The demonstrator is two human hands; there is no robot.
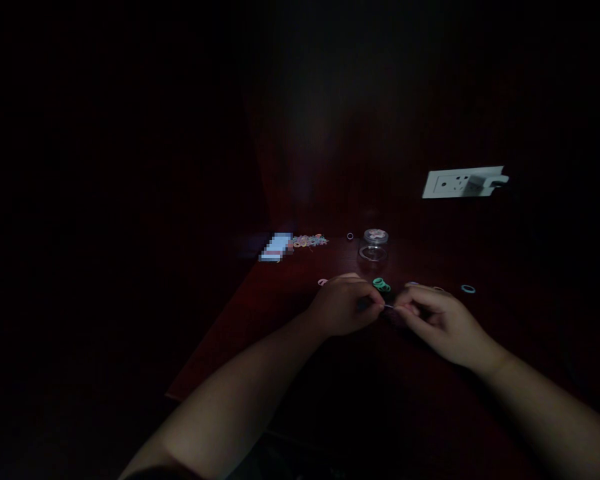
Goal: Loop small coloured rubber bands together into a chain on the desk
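My left hand [347, 303] and my right hand [435, 320] are close together above the dark red table, each with thumb and forefinger pinched. Between their fingertips runs a thin pale band [389, 306], held at both ends; its full shape is hidden by the fingers. Just beyond the gap between my hands lies a small heap of green hair ties [381, 285]. A pink hair tie [323, 283] shows beside my left hand, partly covered by it. To the right of my right hand lies a single blue hair tie [468, 289].
Farther back stands a clear round jar [373, 252] with a patterned lid. Left of it are a small dark ring [350, 237], a pile of mixed-colour hair ties [307, 241] and a lit, blurred phone-like screen [277, 247]. A wall socket [463, 183] holds a plug. The room is dim.
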